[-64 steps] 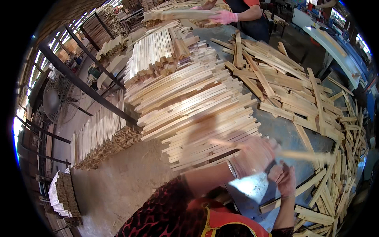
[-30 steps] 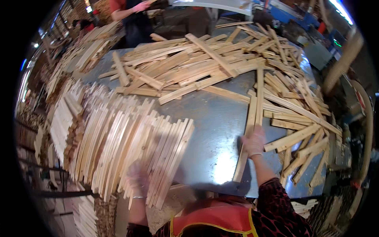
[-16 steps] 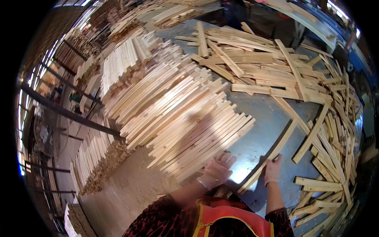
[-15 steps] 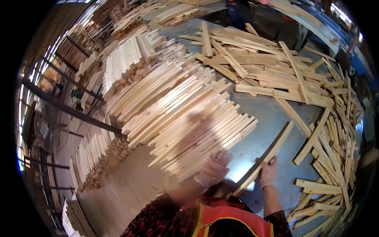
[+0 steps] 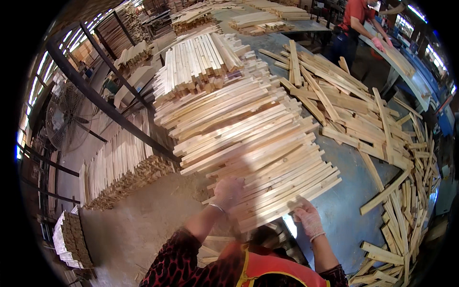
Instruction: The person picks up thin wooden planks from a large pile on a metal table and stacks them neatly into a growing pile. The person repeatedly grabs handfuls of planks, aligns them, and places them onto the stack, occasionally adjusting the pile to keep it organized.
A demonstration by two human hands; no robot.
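Note:
A row of pale wooden strips [image 5: 267, 165] lies side by side on the metal table [image 5: 342, 165]. The nearest wooden strip [image 5: 316, 192] runs along the row's front edge, slanting up to the right. My right hand [image 5: 310, 220], in a whitish glove, is closed on this strip near its middle, fingers bent at its front edge. My left hand [image 5: 228, 193], gloved too, rests at the left ends of the front strips. Motion blur and its own back hide most of the left fingers.
Loose wooden strips [image 5: 344, 107] lie jumbled at the right. More strips are stacked farther back [image 5: 196, 62] and on the left [image 5: 126, 160]. A dark metal rail [image 5: 110, 110] and a big fan [image 5: 64, 115] stand left. Another person [image 5: 354, 28] works at a bench far right.
The wooden strip held by my right hand over bare table has moved left against the row's front edge. My left hand has shifted left to the strips' ends. The view has turned, bringing a co-worker into sight.

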